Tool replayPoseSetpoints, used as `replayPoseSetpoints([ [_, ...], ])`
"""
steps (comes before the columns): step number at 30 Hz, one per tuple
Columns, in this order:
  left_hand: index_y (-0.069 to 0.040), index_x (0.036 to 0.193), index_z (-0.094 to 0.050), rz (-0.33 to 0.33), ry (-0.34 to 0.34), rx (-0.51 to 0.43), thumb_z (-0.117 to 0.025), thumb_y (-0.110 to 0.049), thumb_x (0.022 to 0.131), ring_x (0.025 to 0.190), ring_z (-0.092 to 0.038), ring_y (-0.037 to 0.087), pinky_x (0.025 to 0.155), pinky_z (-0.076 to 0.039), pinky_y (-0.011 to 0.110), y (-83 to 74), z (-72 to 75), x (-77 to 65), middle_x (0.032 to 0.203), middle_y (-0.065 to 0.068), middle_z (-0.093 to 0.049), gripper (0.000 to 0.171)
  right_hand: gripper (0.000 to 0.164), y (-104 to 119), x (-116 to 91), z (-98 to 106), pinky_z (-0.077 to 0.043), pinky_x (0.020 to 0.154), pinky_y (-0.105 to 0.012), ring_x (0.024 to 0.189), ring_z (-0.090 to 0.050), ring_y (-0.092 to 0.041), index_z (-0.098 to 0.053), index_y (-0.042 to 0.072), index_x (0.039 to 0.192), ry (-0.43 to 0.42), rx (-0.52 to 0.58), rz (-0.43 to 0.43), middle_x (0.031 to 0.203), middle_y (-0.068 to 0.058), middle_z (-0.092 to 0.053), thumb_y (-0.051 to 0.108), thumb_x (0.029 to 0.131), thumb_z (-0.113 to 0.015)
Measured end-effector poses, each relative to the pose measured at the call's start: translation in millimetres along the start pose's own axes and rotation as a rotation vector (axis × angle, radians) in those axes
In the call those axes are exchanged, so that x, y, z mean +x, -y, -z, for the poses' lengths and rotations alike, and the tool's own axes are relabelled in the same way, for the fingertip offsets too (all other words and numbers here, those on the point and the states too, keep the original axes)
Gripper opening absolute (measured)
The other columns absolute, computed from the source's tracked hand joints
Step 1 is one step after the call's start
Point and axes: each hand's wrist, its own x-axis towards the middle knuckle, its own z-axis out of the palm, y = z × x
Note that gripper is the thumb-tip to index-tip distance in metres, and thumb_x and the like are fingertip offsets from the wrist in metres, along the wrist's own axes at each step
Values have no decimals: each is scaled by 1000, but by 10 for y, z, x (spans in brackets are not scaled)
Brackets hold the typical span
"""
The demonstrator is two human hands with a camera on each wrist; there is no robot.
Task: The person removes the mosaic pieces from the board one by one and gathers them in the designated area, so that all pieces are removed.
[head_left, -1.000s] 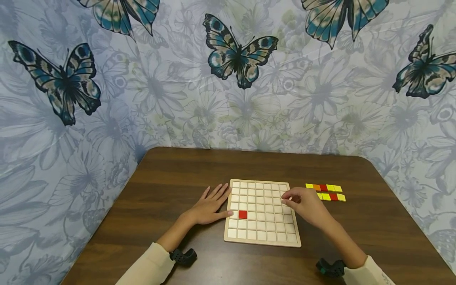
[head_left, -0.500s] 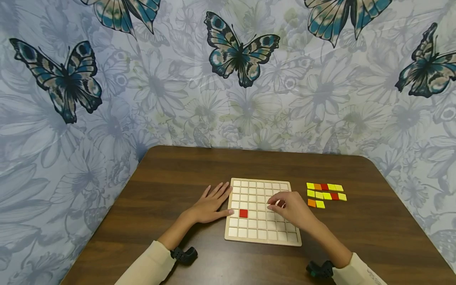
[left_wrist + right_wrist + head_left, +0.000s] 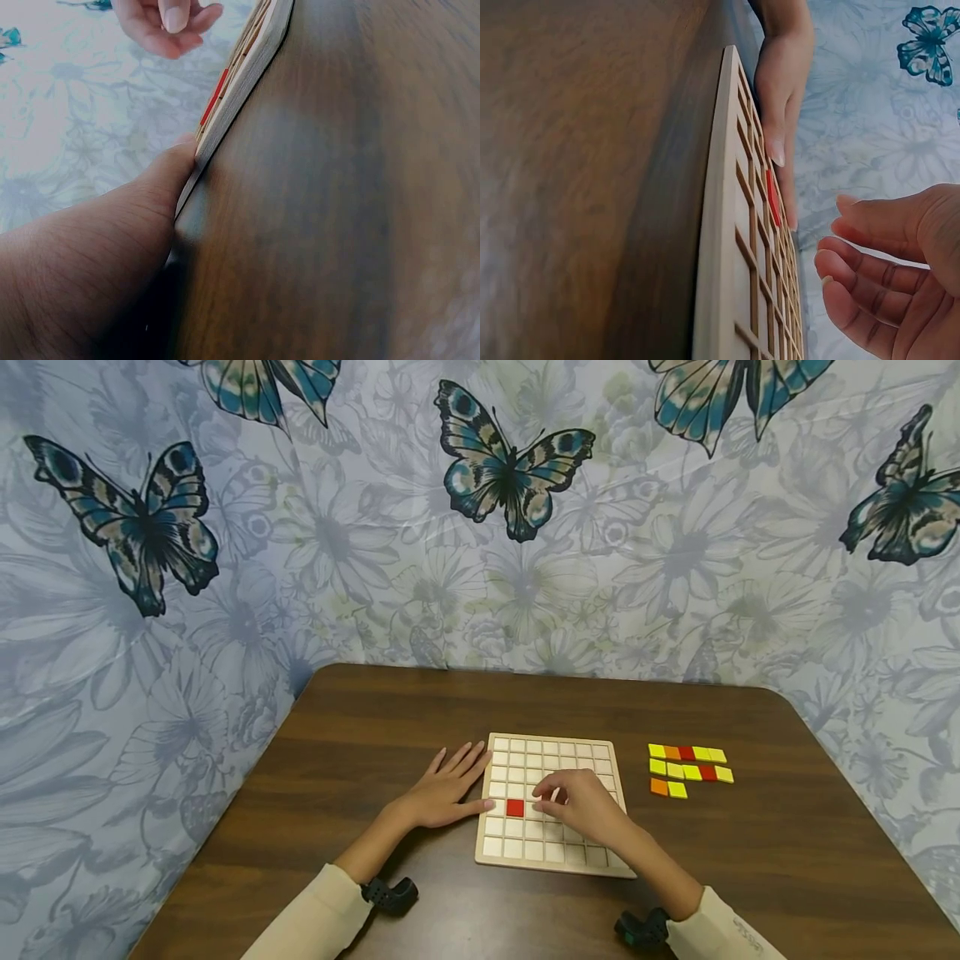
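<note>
A pale wooden grid board lies on the table, with one red square tile in a cell on its left side. My left hand lies flat at the board's left edge, fingers spread and thumb on the rim close to the red tile. Over the middle of the board hovers my right hand, just right of that tile. In the right wrist view, the thumb and bent fingers of this hand stand apart, with nothing visible between them. The red tile shows there edge-on, near the left thumb.
Right of the board, small square tiles lie in three rows: yellow, orange and red ones at the back, yellow and red ones in the middle, an orange tile and a yellow tile in front. A butterfly-patterned wall covering stands behind the table.
My right hand has moved left from the board's right edge to over its middle, uncovering the front row of tiles. The left hand and the red tile have stayed in place.
</note>
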Motion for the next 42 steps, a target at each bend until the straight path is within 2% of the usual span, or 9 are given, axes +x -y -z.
replayPoseSetpoints([
  [13, -14, 165, -11, 23, 35, 25, -42, -64, 102, 156, -5, 32, 119, -3, 65, -56, 68, -10, 171, 10, -5, 87, 12, 58, 175, -150, -46, 60, -25, 63, -53, -7, -78, 8, 96, 75, -17, -28, 75, 9, -64, 11, 85, -83],
  [28, -12, 165, -12, 11, 27, 24, -43, -63, 102, 156, -6, 32, 119, -3, 65, -60, 73, -5, 170, 11, -6, 87, 13, 6, 207, -235, -45, 59, -26, 62, -51, -7, -76, 9, 90, 79, -34, -21, 70, 7, -61, 8, 81, -86],
  [34, -10, 164, -15, -8, 3, -18, -44, -64, 102, 156, -6, 35, 118, -2, 66, -39, 33, -1, 170, 14, -8, 88, 14, 11, 198, -244, -45, 59, -26, 64, -52, -8, -76, 9, 89, 69, -47, -33, 73, 6, -61, 7, 80, -86],
  [42, -11, 164, -15, -11, -19, -37, -41, -67, 101, 156, -7, 36, 118, 0, 66, -16, -8, -8, 170, 14, -10, 89, 6, 11, 188, -251, -47, 58, -25, 65, -57, -6, -77, 9, 88, 23, -22, -28, 85, 3, -69, 8, 85, -82],
])
